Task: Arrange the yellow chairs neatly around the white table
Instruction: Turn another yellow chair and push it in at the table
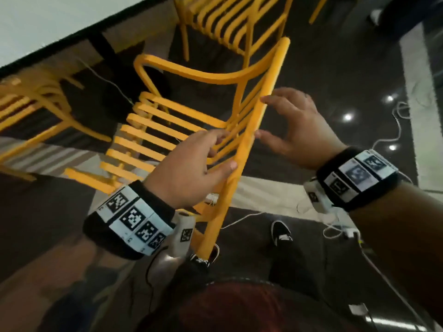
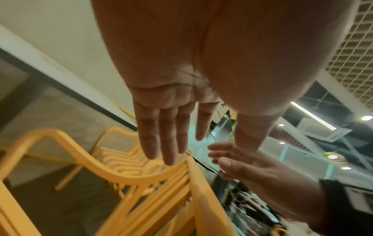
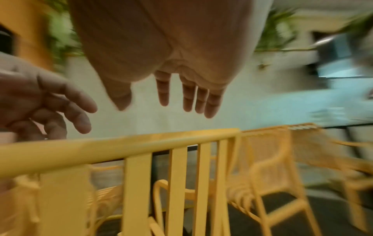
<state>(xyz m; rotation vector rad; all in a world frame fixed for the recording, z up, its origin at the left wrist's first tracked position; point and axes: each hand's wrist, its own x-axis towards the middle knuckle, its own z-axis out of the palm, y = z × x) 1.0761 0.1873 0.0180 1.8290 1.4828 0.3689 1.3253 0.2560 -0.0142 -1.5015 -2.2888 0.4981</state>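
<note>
Head view, left to right: a white table (image 1: 36,22) fills the upper left corner, with one yellow chair (image 1: 31,109) partly under its edge. Next comes the nearest yellow chair (image 1: 165,121), seat slats toward the table, its top rail (image 1: 249,142) running up the middle of the picture. The left hand (image 1: 189,166) is at that rail with fingers straight and slightly spread, thumb against the rail; the wrist cameras show both hands splayed above the rail (neither curls around it). A third chair (image 1: 223,20) stands beyond, by the table's far side. The right hand (image 1: 294,128) sits just to the right of the rail, fingers apart and relaxed, fingertips at the rail's edge; contact cannot be told. Each wrist wears a black band with printed markers (image 1: 134,219). White cables (image 1: 398,123) trail across the dark floor on the right.
</note>
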